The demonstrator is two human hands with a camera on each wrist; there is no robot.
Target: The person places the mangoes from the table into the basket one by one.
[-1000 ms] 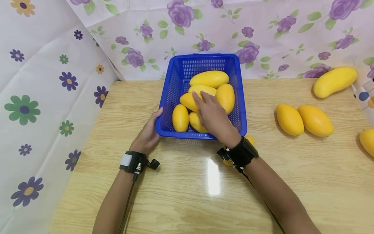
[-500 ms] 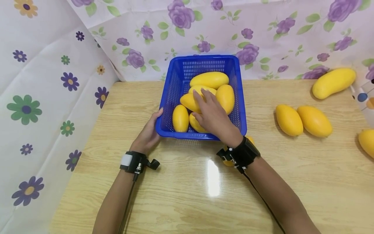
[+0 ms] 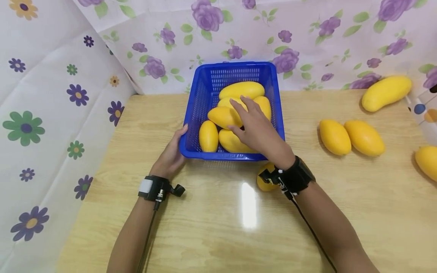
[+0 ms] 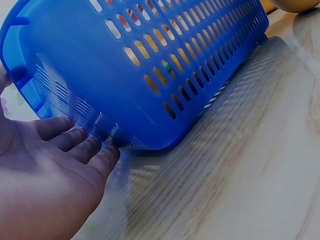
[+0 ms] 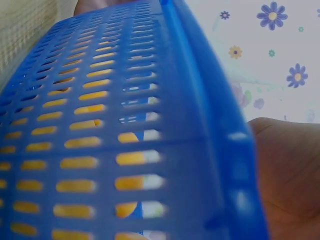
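A blue plastic basket stands on the table in the head view with several yellow mangoes and long yellow fruits in it. My left hand rests at its left side, the thumb by the rim. In the left wrist view, fairly straight fingers touch the slotted wall. My right hand hovers over the fruit with spread fingers and holds nothing; it partly hides a mango at the basket's right. The right wrist view shows the basket wall with part of that hand beyond.
A mango lies on the table under my right wrist. Two mangoes sit side by side on the right, with a long yellow fruit behind them. One more mango is at the right edge. Flowered sheets border the table.
My right hand has moved up and right off the mangoes, its fingers spreading, so more of the front mango shows. The left hand stays at the basket.
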